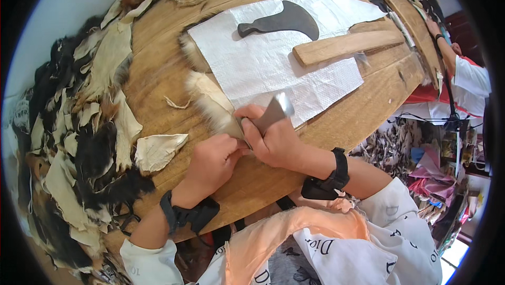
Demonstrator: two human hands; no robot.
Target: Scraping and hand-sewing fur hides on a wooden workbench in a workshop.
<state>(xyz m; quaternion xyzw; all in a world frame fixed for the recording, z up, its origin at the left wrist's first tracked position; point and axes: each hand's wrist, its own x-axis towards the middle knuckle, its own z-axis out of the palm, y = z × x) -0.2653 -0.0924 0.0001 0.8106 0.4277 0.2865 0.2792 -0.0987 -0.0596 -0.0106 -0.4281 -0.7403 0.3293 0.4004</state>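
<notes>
while the left hand (213, 161) pinches the fur strip (210, 103) flat in the middle of the frame, the right hand (273, 137) grips a metal blade (276, 110), maybe to cut it.

Matt wood table (158, 74); shiny metal blade (276, 108); fluffy fur strip (210, 103).

Both your forearms come in from the lower edge and converge near centre. Your left hand (213, 161) is curled into a loose fist, knuckles up, fingertips tucked under and pinching, thumb side toward your right hand (271, 137). The right hand is closed in a firm grip, thumb on top, fingers wrapped, wrist slightly cocked left. The two hands touch at the thumbs. Each wrist carries a black strap; white sleeves are pushed up.
</notes>
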